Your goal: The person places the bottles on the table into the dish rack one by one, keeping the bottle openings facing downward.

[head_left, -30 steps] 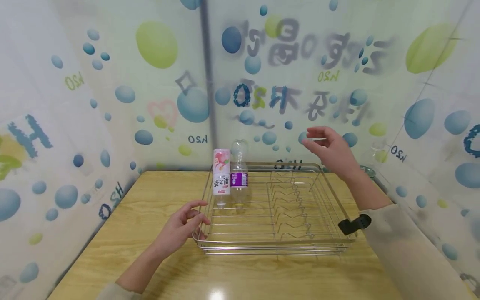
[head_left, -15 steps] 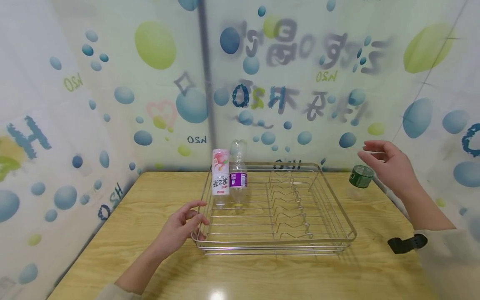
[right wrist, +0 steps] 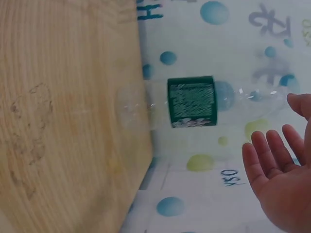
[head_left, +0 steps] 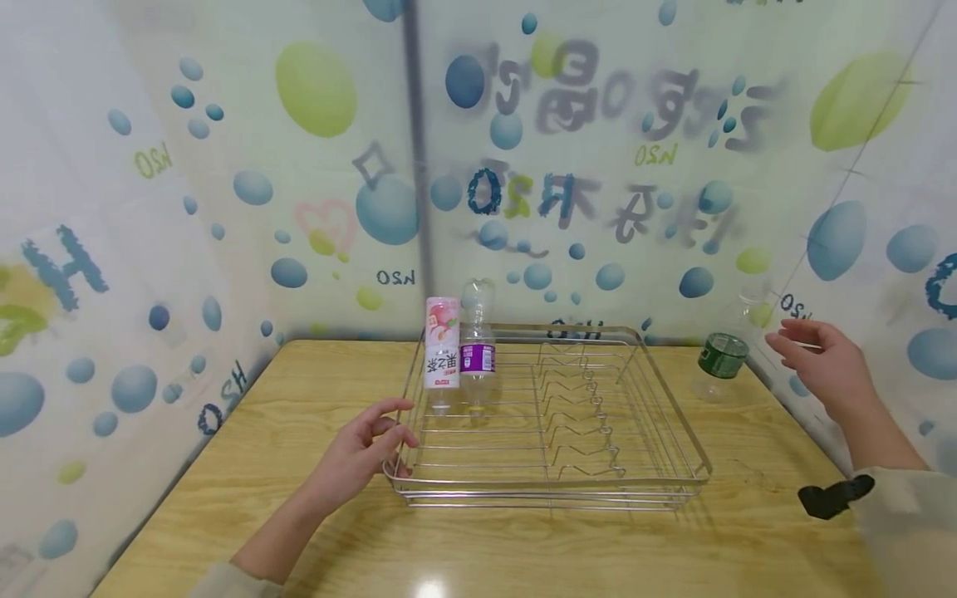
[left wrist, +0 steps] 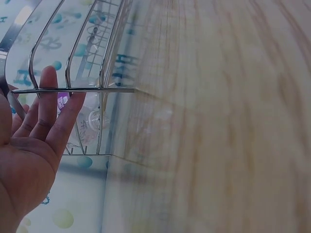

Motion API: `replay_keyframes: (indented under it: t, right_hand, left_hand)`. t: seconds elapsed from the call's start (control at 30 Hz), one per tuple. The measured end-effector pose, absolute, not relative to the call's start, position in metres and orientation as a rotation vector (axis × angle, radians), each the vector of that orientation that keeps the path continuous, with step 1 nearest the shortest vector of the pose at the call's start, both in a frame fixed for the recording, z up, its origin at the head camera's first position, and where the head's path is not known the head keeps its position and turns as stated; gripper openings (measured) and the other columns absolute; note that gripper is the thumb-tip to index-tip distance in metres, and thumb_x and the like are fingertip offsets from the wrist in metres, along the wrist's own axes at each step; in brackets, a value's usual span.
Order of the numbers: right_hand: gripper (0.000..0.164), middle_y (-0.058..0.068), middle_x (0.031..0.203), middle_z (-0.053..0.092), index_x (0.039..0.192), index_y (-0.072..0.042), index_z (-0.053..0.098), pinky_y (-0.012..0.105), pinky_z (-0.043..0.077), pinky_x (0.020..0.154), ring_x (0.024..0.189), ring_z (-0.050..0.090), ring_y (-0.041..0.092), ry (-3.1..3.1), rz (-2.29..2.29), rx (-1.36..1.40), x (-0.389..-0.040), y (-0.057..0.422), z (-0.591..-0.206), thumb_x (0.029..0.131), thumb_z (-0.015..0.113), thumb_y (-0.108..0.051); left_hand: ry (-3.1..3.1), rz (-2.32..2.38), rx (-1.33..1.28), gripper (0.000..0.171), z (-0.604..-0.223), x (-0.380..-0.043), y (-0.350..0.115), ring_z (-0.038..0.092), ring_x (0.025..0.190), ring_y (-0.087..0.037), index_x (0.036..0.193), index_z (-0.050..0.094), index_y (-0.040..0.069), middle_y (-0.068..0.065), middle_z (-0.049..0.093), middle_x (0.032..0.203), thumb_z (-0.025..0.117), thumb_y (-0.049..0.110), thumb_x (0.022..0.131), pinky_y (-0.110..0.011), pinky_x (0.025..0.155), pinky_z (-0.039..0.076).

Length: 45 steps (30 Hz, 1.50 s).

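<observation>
At the near left corner of a wire dish rack (head_left: pixel 549 482), my left hand (head_left: pixel 351 457) rests against the wires with its fingers loosely bent. The left wrist view shows that hand (left wrist: pixel 34 150) with its fingers fairly straight at the lower wires. My right hand (head_left: pixel 830 365) is held in the air beside a clear plastic bottle with a green label (head_left: pixel 723 355), which stands upright on the table right of the rack. In the right wrist view, the hand (right wrist: pixel 284 179) has its palm visible and fingers apart; the bottle (right wrist: pixel 193 102) is close by, and contact is unclear.
Inside the rack, at its back left, stand a pink-and-white labelled bottle (head_left: pixel 442 345) and a clear bottle with a purple label (head_left: pixel 477 359). Wavy wire dividers (head_left: pixel 583 415) fill its right part. The wooden table (head_left: pixel 277 432) meets a bubble-printed curtain (head_left: pixel 336 166) behind.
My right hand has moved right and down, from above the rack's back right to beside the green-labelled bottle, which now shows fully. The left hand and rack have stayed put.
</observation>
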State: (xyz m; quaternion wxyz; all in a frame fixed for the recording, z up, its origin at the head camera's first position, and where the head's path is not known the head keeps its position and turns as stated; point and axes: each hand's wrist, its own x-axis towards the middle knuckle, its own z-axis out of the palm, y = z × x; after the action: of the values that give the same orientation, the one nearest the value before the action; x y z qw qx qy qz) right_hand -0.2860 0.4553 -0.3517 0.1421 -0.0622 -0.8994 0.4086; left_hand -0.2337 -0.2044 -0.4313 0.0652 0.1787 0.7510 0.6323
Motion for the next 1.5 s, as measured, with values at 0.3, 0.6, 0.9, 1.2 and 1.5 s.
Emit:
replay_keyframes:
  t: [0.3, 0.6, 0.9, 1.2, 1.5]
  right_hand:
    - [0.098, 0.036, 0.171, 0.031, 0.173, 0.003, 0.014, 0.055, 0.052, 0.101, 0.135, 0.052, 0.043, -2.669, 1.235, -0.216, -0.306, 0.455, -0.374, 0.110, 0.055, -0.060]
    - [0.113, 0.039, 0.177, 0.009, 0.172, 0.004, -0.005, 0.081, 0.034, 0.119, 0.157, 0.024, 0.065, -2.666, 1.329, -0.199, -0.323, 0.447, -0.389, 0.108, 0.061, -0.061]
    - [0.112, 0.045, 0.174, 0.005, 0.170, 0.009, -0.005, 0.083, 0.032, 0.119, 0.156, 0.020, 0.069, -2.689, 1.349, -0.182, -0.333, 0.438, -0.393, 0.108, 0.060, -0.058]
    - [0.106, 0.047, 0.172, 0.010, 0.171, 0.009, 0.002, 0.083, 0.032, 0.119, 0.154, 0.020, 0.071, -2.701, 1.302, -0.196, -0.335, 0.434, -0.393, 0.110, 0.053, -0.060]
    - [0.104, 0.044, 0.172, 0.018, 0.172, 0.005, 0.005, 0.079, 0.042, 0.111, 0.152, 0.029, 0.066, -2.678, 1.219, -0.146, -0.330, 0.431, -0.383, 0.110, 0.056, -0.060]
  left_hand:
    - [2.257, 1.923, 0.545, 0.050, -0.434, -0.235, -0.205, 0.075, 0.073, -0.022, 0.160, 0.042, -0.002, -0.033, 0.068, 0.114, 0.056, 0.019, 0.116, -0.044, 0.076, 0.070]
    - [2.272, 1.913, 0.542, 0.050, -0.432, -0.234, -0.205, 0.075, 0.075, -0.021, 0.160, 0.042, -0.002, -0.030, 0.069, 0.115, 0.057, 0.020, 0.116, -0.043, 0.076, 0.070]
    - [2.260, 1.911, 0.503, 0.051, -0.432, -0.234, -0.206, 0.075, 0.076, -0.022, 0.161, 0.042, 0.002, -0.029, 0.069, 0.116, 0.057, 0.021, 0.116, -0.042, 0.077, 0.070]
    - [2.228, 1.940, 0.543, 0.053, -0.433, -0.234, -0.204, 0.076, 0.075, -0.022, 0.161, 0.040, -0.002, -0.032, 0.068, 0.116, 0.057, 0.019, 0.116, -0.041, 0.076, 0.070]
    - [2.237, 1.935, 0.559, 0.052, -0.435, -0.235, -0.205, 0.078, 0.075, -0.024, 0.161, 0.040, -0.002, -0.032, 0.068, 0.116, 0.056, 0.019, 0.116, -0.043, 0.076, 0.070]
